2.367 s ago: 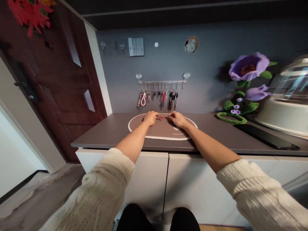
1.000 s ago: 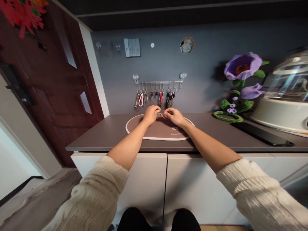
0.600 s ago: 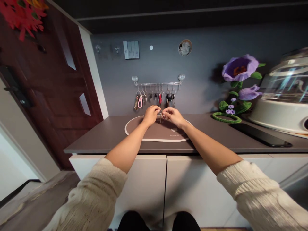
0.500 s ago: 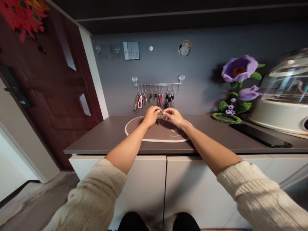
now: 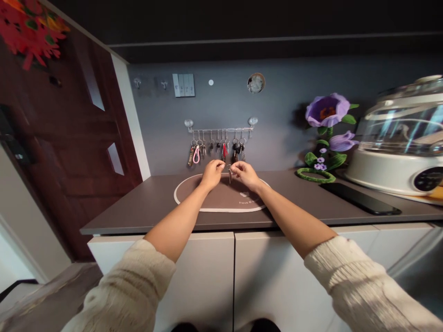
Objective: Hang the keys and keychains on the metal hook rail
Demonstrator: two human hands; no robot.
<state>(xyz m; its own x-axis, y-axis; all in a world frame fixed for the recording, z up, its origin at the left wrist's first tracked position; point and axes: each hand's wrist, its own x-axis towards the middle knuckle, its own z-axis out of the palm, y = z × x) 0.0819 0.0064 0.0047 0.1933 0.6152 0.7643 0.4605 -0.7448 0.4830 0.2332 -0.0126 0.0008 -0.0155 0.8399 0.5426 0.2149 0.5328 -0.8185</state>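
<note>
My keys (image 5: 230, 176) hang from my pinched right fingers (image 5: 237, 167) near the bench's (image 5: 138, 203) back edge; my left fingers (image 5: 218, 164) curl beside, grip unclear.

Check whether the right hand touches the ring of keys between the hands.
Touching: the head view shows the right hand pinching the ring of keys.

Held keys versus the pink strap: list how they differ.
The held keys hang over the mat from the right hand; the pink strap hangs on the wall rack. The held keys look narrow and dull; the pink strap is a bright, rounded loop. Both hang downward.
</note>
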